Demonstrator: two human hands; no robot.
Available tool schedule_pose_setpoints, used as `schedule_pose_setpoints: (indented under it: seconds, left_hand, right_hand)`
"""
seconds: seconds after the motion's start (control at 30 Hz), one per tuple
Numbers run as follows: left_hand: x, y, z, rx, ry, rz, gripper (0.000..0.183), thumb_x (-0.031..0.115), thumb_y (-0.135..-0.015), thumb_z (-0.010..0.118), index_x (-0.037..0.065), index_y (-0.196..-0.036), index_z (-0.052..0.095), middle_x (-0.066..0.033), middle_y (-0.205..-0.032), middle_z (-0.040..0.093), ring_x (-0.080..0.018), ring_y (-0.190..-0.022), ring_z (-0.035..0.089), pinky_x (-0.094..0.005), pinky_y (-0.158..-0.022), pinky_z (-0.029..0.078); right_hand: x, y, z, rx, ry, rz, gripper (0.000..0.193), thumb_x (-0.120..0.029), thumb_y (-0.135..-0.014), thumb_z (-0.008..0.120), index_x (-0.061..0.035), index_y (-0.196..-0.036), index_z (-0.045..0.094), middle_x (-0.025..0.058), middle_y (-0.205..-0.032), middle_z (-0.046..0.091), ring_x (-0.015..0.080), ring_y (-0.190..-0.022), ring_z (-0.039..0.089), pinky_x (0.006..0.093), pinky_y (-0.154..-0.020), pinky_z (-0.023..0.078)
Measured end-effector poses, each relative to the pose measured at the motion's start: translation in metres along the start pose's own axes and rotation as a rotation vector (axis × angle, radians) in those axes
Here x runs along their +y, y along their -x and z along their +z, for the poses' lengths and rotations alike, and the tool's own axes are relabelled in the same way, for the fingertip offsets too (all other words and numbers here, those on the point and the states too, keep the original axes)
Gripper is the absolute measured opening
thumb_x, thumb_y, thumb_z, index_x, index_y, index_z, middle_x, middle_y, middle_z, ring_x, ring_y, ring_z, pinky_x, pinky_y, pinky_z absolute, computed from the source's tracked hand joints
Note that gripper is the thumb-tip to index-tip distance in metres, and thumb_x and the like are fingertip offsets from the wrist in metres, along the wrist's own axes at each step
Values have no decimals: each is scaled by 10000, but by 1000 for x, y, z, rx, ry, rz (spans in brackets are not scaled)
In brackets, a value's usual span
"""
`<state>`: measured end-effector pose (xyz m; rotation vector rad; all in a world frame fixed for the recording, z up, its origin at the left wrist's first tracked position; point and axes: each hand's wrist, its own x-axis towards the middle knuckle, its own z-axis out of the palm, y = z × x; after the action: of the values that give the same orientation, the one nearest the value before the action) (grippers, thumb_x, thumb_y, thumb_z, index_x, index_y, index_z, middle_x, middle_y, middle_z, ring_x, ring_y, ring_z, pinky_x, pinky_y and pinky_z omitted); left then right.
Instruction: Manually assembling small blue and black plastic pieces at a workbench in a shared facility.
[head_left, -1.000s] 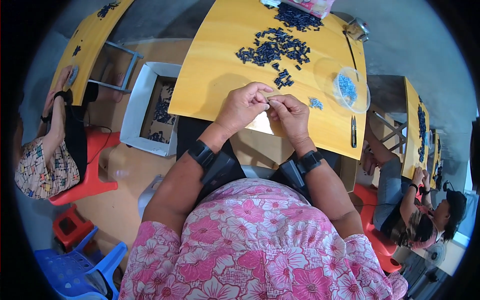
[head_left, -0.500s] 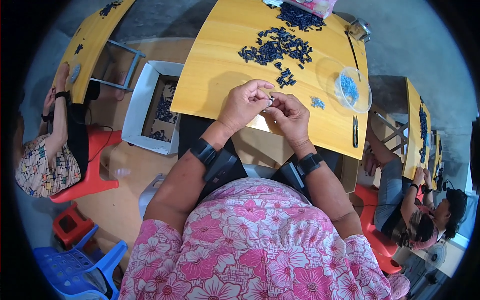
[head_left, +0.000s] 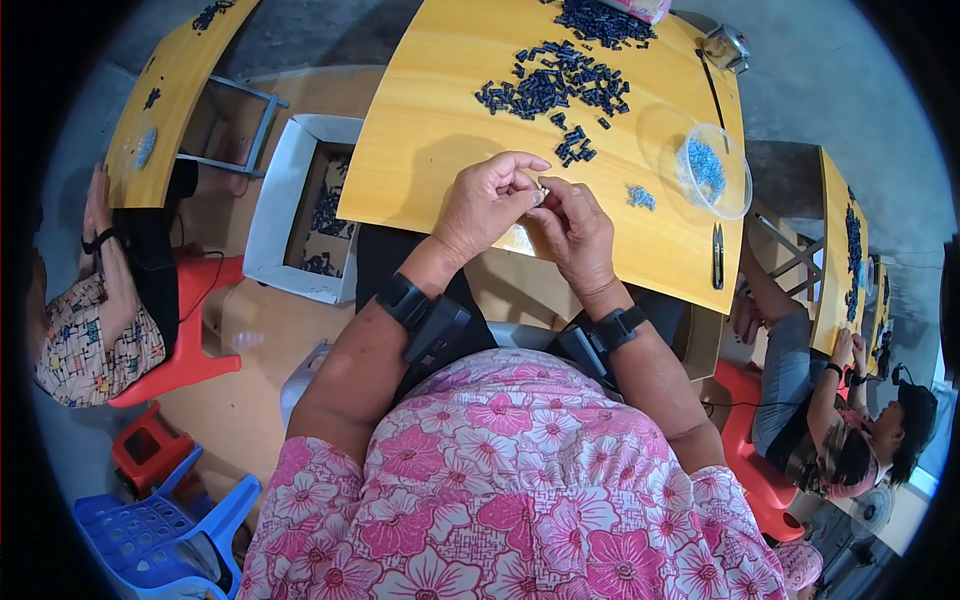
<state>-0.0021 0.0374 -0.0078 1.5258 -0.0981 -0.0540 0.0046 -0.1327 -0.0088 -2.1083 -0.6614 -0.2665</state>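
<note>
Close to the table's front edge, my left hand [head_left: 492, 203] and my right hand [head_left: 580, 238] meet, thumbs and forefingers pinched together. Between the fingertips shows a small piece [head_left: 542, 191], partly dark and partly pale; fingers cover most of it, so its kind cannot be told. Beyond my hands lies a small cluster of short black tubular parts [head_left: 575, 146], with a larger heap of black parts [head_left: 545, 90] behind it. A few small clear-blue pieces [head_left: 641, 197] lie right of my right hand. More blue pieces [head_left: 706, 170] fill a clear round tub [head_left: 738, 195].
Black thread snips [head_left: 718, 256] lie near the right edge of the yellow table [head_left: 410, 130], a metal canister [head_left: 727, 47] farther back. Left of the table stands a white carton [head_left: 268, 235] with black parts inside. People sit at other tables on both sides; blue chair [head_left: 150, 535] lower left.
My fingers stay pinched together, shifting only slightly. The table appears a little to the right and higher in view. The person on the left has brought their hands together.
</note>
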Motion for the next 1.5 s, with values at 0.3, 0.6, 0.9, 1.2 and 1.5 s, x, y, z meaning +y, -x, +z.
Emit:
schedule_pose_setpoints:
  seconds: [0.3,0.6,0.9,1.2,1.5]
  left_hand:
    - [17,6,-1,-135,-154,12,515,48,-822,749,46,-1315,599,28,-858,600,-44,-780,574,-199,-748,507]
    - [7,4,-2,-139,-173,36,563,95,-769,812,39,-1295,618,48,-823,563,-31,-718,513,-186,-687,470]
    - [11,3,-4,-167,-151,-17,501,182,-788,812,13,-1228,644,30,-845,588,-37,-739,526,-193,-686,472]
    - [11,5,-3,-141,-187,-2,522,226,-778,837,1,-1210,649,-8,-843,604,-70,-755,560,-226,-701,493]
    - [8,6,-2,-106,-227,45,466,196,-785,827,3,-1178,667,-19,-806,603,-84,-719,560,-234,-676,492]
  right_hand:
    - [5,1,-2,-23,-55,58,332,-134,-884,671,-63,-1193,574,153,-937,621,332,-830,639,391,-718,520]
    - [5,-1,-5,-74,-98,55,338,-122,-870,682,-54,-1188,588,151,-946,628,320,-867,646,371,-764,520]
    - [-2,-4,-11,-147,-141,121,282,-110,-886,660,-46,-1155,605,161,-948,629,310,-867,649,371,-768,518]
    - [-4,-5,-13,-169,-153,121,245,-143,-897,633,-39,-1116,602,165,-916,613,329,-808,624,386,-740,506]
    - [0,-4,-11,-159,-190,124,229,-163,-906,641,-32,-1092,612,169,-908,612,316,-806,626,367,-739,501]
